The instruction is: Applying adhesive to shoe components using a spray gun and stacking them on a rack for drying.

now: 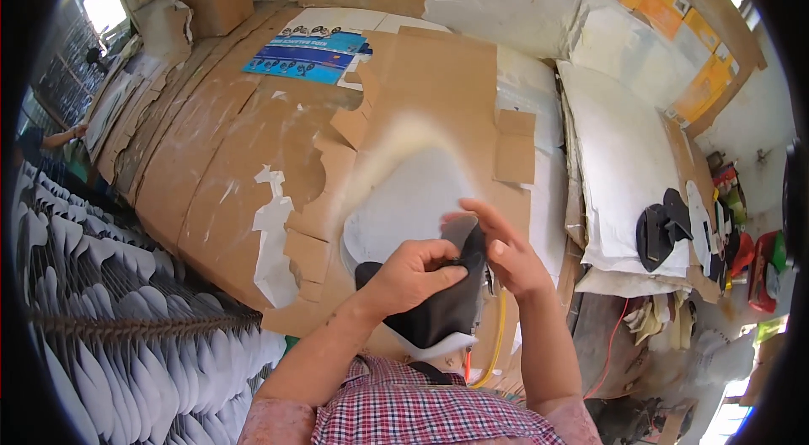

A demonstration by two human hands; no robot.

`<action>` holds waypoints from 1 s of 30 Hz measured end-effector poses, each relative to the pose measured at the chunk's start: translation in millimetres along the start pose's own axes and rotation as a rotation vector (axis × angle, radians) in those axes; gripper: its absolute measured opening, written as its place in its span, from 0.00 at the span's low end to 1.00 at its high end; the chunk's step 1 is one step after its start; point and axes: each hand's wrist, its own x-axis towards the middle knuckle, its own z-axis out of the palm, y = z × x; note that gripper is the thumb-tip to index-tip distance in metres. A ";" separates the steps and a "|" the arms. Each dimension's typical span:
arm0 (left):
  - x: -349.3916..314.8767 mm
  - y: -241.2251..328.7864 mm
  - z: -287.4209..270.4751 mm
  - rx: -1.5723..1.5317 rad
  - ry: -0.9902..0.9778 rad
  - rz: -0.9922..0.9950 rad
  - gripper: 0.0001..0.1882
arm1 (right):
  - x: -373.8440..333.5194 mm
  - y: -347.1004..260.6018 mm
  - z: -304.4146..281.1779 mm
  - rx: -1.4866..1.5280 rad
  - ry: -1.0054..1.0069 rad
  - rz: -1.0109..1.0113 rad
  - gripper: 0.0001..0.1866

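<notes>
Bent up in front of me is a black sheet piece point(434, 310), with a smooth dark face and a grey reverse at its folded-over upper tip. My left hand point(413, 275) grips it, thumb and fingers pinched together on the fold. My right hand point(512, 255) is at the right edge of the piece, fingers stretched out beside its tip and thumb apart; some fingertips are partly hidden. Beyond both hands, a pale grey rounded piece point(404, 192) lies flat on brown cardboard point(438, 74), ringed by a whitish haze on the board.
A yellow hose point(500, 335) hangs right of the black piece. Several grey leaf-shaped pieces point(143, 361) hang in rows at left. Torn white paper point(272, 234) and a blue printed sheet point(308, 55) lie on the cardboard. Black parts point(661, 230) rest on a white stack at right.
</notes>
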 end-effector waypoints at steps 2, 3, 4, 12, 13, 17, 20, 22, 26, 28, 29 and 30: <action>-1.6 9.4 8.5 0.086 0.025 0.034 0.09 | 11.0 -4.5 -7.7 -0.131 -0.348 0.140 0.23; -4.3 20.6 11.0 0.144 0.066 0.005 0.09 | 13.1 -6.2 -13.8 -0.175 -0.352 0.157 0.17; -10.7 29.5 9.0 0.206 0.120 -0.026 0.09 | 13.6 -10.4 -15.4 -0.168 -0.351 0.152 0.17; -63.3 45.0 -56.4 0.203 0.632 0.309 0.02 | -30.6 -49.6 -27.3 -0.221 0.175 0.042 0.03; -75.3 44.8 -78.6 0.075 0.728 0.339 0.03 | -33.5 -56.2 -44.3 -0.114 0.235 0.002 0.03; -72.1 38.1 -73.0 0.244 0.598 0.256 0.04 | -47.8 -60.0 -53.3 -0.180 0.155 0.078 0.07; -25.7 44.5 -25.6 0.312 0.303 0.336 0.12 | -37.2 -53.2 -28.6 -0.267 -0.071 0.215 0.08; 1.8 45.8 2.7 0.464 0.082 0.407 0.15 | -35.2 -49.2 -24.8 -0.306 -0.217 0.181 0.08; 21.0 44.9 20.5 0.324 -0.241 0.180 0.17 | -36.1 -61.2 -6.7 -0.310 -0.336 0.104 0.06; 23.8 43.7 17.9 0.331 -0.272 0.205 0.16 | -40.5 -65.1 -5.7 -0.344 -0.337 0.037 0.05; 21.4 44.5 16.7 0.234 -0.275 0.122 0.15 | -41.5 -65.1 -6.2 -0.343 -0.328 0.032 0.05; 20.6 43.9 18.1 0.138 -0.280 0.037 0.15 | -43.2 -64.6 -7.4 -0.386 -0.302 0.044 0.06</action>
